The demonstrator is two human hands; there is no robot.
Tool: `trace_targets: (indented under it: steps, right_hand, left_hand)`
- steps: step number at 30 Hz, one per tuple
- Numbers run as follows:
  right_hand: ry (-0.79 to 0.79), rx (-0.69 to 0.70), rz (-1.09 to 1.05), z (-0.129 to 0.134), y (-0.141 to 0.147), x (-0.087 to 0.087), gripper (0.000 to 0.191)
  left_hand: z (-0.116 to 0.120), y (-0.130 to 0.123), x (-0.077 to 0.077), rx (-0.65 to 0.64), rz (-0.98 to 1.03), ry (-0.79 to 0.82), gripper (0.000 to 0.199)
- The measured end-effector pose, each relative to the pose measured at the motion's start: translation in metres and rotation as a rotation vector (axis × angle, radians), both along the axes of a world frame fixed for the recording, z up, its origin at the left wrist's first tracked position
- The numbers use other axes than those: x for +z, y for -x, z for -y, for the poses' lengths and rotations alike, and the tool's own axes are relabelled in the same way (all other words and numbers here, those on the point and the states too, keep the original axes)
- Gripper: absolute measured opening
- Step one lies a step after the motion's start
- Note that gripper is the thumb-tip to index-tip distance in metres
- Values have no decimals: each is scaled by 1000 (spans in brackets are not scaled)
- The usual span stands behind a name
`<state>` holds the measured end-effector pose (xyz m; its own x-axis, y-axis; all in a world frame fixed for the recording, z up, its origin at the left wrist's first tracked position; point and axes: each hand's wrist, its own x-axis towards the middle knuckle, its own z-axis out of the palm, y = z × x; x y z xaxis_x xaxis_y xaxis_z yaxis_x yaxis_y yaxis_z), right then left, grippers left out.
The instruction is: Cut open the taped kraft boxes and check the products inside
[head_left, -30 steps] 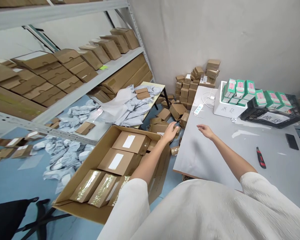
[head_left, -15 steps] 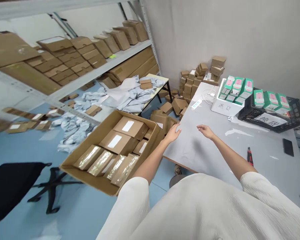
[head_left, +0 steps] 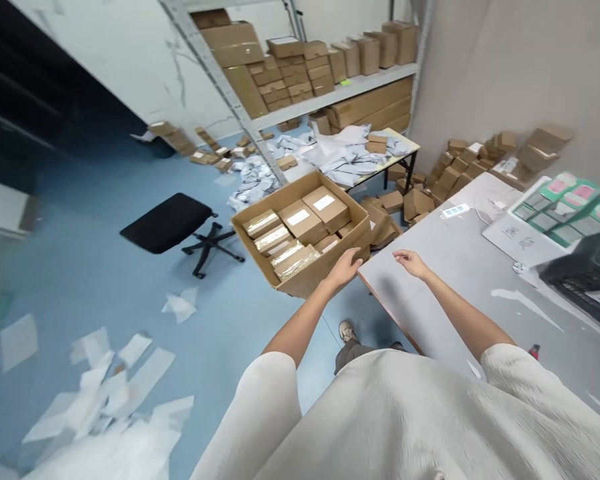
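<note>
My left hand (head_left: pixel 344 268) is held out by the near right corner of a large open cardboard box (head_left: pixel 320 275); whether it touches the box I cannot tell. Its fingers are stretched out with nothing in them. Inside the box lie several smaller cardboard boxes (head_left: pixel 301 223), some with white labels and some with shiny tape. Over the edge of the grey table (head_left: pixel 430 267) hovers my right hand (head_left: pixel 411 262), loosely open and holding nothing. A gap separates the two hands.
A black chair (head_left: pixel 170 220) stands on the blue floor, left of the big box. Paper scraps (head_left: pixel 110 387) litter the lower left. Shelving (head_left: pixel 340 97) holds cardboard boxes behind. On the table are a power strip (head_left: pixel 455 211), a white bin (head_left: pixel 517 233) and a black crate (head_left: pixel 587 267).
My view has swung left, bringing in the chair and scattered paper; the table's right side has slid out of sight. Both hands keep about the same pose.
</note>
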<state>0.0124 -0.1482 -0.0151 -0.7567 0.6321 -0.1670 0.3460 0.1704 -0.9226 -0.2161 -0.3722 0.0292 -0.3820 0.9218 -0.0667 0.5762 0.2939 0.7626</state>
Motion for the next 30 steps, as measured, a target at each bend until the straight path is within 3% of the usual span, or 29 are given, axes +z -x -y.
trace_targets:
  steps: [8, 14, 19, 25, 30]
  right_hand:
    - [-48, 212, -29, 51, 121, -1, 27]
    - [-42, 280, -19, 91, 192, -2, 26]
    - [-28, 301, 16, 111, 227, -3, 29]
    - [-29, 352, 50, 113, 263, -3, 28]
    - [-10, 396, 108, 107, 299, -25, 25]
  left_hand:
    - [93, 71, -16, 196, -20, -14, 52]
    - [146, 132, -32, 296, 35, 37, 53]
    - [169, 161, -46, 365, 73, 78, 53]
    - [183, 180, -60, 402, 106, 125, 52]
    - [185, 190, -76, 483, 171, 174, 51]
